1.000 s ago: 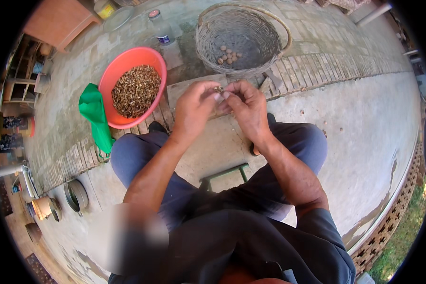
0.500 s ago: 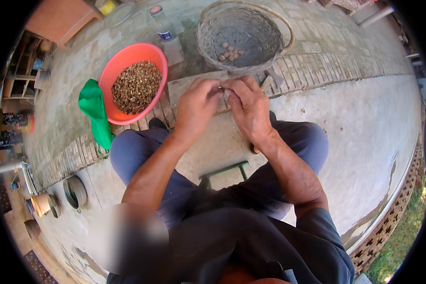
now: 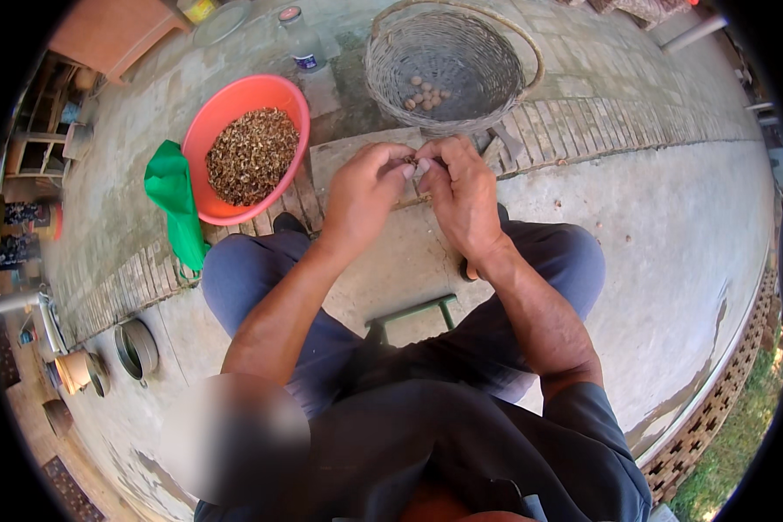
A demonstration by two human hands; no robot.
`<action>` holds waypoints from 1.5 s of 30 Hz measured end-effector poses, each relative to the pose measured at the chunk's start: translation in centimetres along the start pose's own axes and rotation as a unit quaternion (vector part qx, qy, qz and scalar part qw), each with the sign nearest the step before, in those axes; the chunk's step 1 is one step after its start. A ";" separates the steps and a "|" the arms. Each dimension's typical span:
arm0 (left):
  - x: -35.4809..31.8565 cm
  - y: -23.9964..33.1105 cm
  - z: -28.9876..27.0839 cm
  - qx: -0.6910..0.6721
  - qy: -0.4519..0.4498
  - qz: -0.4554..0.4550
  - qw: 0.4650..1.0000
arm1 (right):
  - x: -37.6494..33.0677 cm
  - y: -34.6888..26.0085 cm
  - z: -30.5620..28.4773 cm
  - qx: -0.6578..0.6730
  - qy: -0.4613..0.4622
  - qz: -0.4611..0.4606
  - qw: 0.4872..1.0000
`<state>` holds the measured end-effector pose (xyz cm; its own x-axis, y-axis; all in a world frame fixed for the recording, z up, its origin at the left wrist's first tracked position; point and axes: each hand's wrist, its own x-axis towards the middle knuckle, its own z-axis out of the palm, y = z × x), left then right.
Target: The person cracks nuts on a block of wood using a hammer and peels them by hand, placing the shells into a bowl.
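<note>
My left hand and my right hand meet in front of me, above the brick ledge. Both have fingers and thumbs pinched on a small brown walnut piece, mostly hidden by the fingertips. Left of them stands a pinkish-red plastic basin, part filled with broken brown walnut pieces. Beyond my hands is a grey wicker basket with a hooped handle. Several whole walnuts lie on its bottom.
A green cloth or bag lies against the basin. Behind it stands a clear jar with a pinkish lid. A flat metal tool head rests beside the basket. Small bits dot the concrete at right. Between my legs is a green metal bar.
My fingertips have shifted slightly around the walnut piece, and the right thumb and fingers have drawn a little apart from the left. The basin and basket stay where they were.
</note>
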<state>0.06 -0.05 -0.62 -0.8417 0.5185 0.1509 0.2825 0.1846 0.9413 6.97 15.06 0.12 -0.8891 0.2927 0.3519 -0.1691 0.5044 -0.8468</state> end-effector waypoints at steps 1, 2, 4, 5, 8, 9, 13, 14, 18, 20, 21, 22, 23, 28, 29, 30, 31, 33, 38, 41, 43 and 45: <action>0.0 -0.3 0.0 -0.020 -0.001 -0.009 1.000 | 0.0 -0.3 0.0 0.017 -0.003 0.013 1.000; 0.0 -0.6 0.0 -0.041 -0.003 -0.018 0.999 | 0.0 -0.5 0.1 0.034 -0.006 0.026 0.999; 0.1 -0.9 0.0 -0.104 -0.024 -0.080 0.991 | 0.0 -0.3 0.1 0.033 0.000 0.020 0.999; 0.1 -1.1 0.0 -0.136 -0.034 -0.111 0.984 | -0.1 -0.2 0.2 0.032 0.003 0.017 0.999; 0.2 -1.3 0.0 -0.177 -0.027 -0.125 0.976 | -0.2 0.2 0.4 0.054 -0.005 0.039 0.998; 0.3 -1.4 0.0 -0.188 -0.027 -0.128 0.973 | -0.2 0.2 0.4 0.058 -0.006 0.043 0.997; 0.3 -1.7 -0.1 -0.239 -0.027 -0.158 0.958 | -0.2 -0.1 0.4 0.123 -0.010 0.113 0.986; 0.3 -1.8 -0.2 -0.254 -0.027 -0.170 0.952 | -0.2 -0.2 0.3 0.151 -0.012 0.144 0.978; 0.4 -1.7 -0.3 -0.310 -0.029 -0.216 0.925 | 1.1 0.8 -2.3 0.335 -0.020 0.231 0.913; 0.5 -1.7 -0.6 -0.342 -0.033 -0.241 0.908 | 2.1 1.1 -4.8 0.462 -0.015 0.251 0.850; 0.5 -1.8 -0.7 -0.348 -0.032 -0.242 0.905 | 2.5 1.5 -6.3 0.575 -0.025 0.233 0.784; 0.4 -1.9 -0.8 -0.355 -0.031 -0.243 0.902 | 2.7 1.8 -8.0 0.678 -0.035 0.210 0.703; 0.4 -1.9 -0.8 -0.363 -0.031 -0.244 0.898 | 2.8 1.8 -10.0 0.729 -0.074 0.150 0.664; 0.7 -1.5 -0.7 -0.392 -0.036 -0.249 0.885 | 3.2 3.4 -14.0 0.793 -0.085 0.027 0.603; 0.8 -1.4 -0.6 -0.398 -0.038 -0.250 0.882 | 3.2 4.0 -13.9 0.755 -0.040 0.068 0.651; 0.7 -1.6 -0.7 -0.399 -0.034 -0.256 0.880 | 3.1 4.2 -13.1 0.713 0.006 0.109 0.693; 0.6 -1.6 -0.7 -0.401 -0.029 -0.260 0.878 | 3.3 3.8 -12.3 0.664 0.050 0.149 0.731; 0.5 -1.8 -0.7 -0.404 -0.024 -0.265 0.875 | 2.9 2.6 -9.9 0.445 0.064 0.169 0.877; 0.3 -2.2 -0.3 -0.406 -0.025 -0.282 0.869 | 1.6 1.3 -4.6 0.226 -0.078 0.172 0.956; 0.3 -2.2 0.1 -0.374 -0.032 -0.289 0.881 | 0.9 1.3 -3.1 0.215 -0.111 0.180 0.953; 0.2 -2.4 0.1 -0.369 -0.037 -0.283 0.885 | 0.8 1.2 -2.3 0.204 -0.120 0.160 0.958; 0.0 -2.5 0.1 -0.360 -0.043 -0.277 0.890 | 0.6 1.3 -1.6 0.179 -0.120 0.141 0.966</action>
<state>-0.61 -0.42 -3.05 -0.7132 0.5823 -0.3902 -0.5582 -0.1350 0.8187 6.91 17.21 -0.11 -0.9871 0.1584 0.0216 -0.0048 0.1058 -0.9944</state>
